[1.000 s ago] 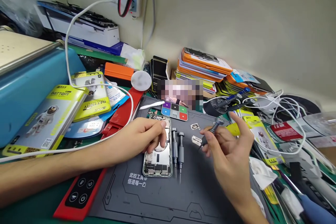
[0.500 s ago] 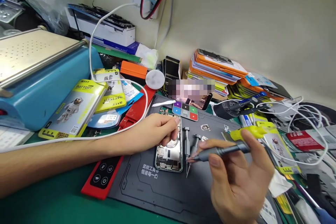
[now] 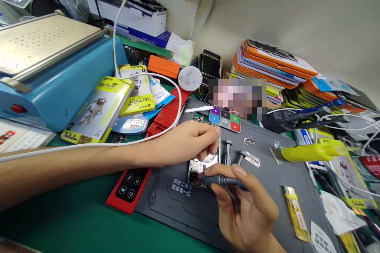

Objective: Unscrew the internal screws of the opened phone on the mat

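Observation:
An opened smartphone with bare inner parts lies on the dark grey work mat. My left hand rests over its upper part, fingers curled inward; what they pinch, if anything, is hidden. In my right hand is a grey precision screwdriver, held between thumb and fingers, its front end over the phone's lower end. The screwdriver's tip cannot be made out. Right beside the phone lie a second grey screwdriver and a third screwdriver, both partly covered by my right hand.
A razor blade, a yellow bottle and a yellow lighter lie to the right. Behind the phone sits a coloured tray. A white cable crosses my left forearm. At left stand battery packs and a blue heating plate.
My right hand has brought the screwdriver left, from beside the phone to over its lower end. The left hand stays curled over the phone. The whole view has shifted.

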{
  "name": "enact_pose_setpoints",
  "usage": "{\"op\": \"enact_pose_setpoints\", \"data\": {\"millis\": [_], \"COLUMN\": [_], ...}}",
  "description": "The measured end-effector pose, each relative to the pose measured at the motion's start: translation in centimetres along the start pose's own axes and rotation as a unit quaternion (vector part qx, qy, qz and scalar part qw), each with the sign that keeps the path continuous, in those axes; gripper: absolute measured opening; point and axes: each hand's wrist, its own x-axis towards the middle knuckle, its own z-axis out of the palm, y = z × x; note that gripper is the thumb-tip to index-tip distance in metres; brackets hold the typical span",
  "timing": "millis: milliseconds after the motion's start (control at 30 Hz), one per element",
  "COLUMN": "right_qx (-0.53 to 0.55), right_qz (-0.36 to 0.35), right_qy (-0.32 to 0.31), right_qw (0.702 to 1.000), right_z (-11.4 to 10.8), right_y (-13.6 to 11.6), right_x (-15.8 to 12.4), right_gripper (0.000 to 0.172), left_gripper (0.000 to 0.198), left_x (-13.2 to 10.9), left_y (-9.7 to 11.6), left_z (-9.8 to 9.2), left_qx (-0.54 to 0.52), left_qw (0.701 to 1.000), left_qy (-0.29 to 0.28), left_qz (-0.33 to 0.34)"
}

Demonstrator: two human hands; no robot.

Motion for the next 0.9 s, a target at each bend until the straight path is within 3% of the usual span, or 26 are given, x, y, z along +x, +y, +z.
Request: {"op": "enact_pose_setpoints", "data": {"millis": [300,467,667,900], "right_qx": [0.025,0.003,-0.028,-0.069], "right_qz": [-0.008,-0.041,-0.04,0.029], "right_qy": [-0.02,-0.024,-0.049,-0.037], "right_qw": [0.999,0.999,0.998,0.997], "right_z": [0.5,-0.1,-1.2,-1.0], "right_y": [0.5,0.3,-0.1,0.3], "right_x": [-0.4,0.1,0.5,-0.2], "right_gripper": [0.049,0.092,0.076,0.084], "left_gripper": [0.041,0.039,0.044,0.045], "left_x": [0.0,0.1,0.2,0.2], "left_y": [-0.2,-0.2,-0.2,0.0], "left_z": [0.0,0.2,0.5,0.5], "left_qx": [0.018,0.005,-0.005,0.028], "left_qw": [1.0,1.0,0.999,0.999], "left_qy": [0.004,0.01,0.004,0.005], "left_qz": [0.004,-0.015,-0.043,-0.041]}}
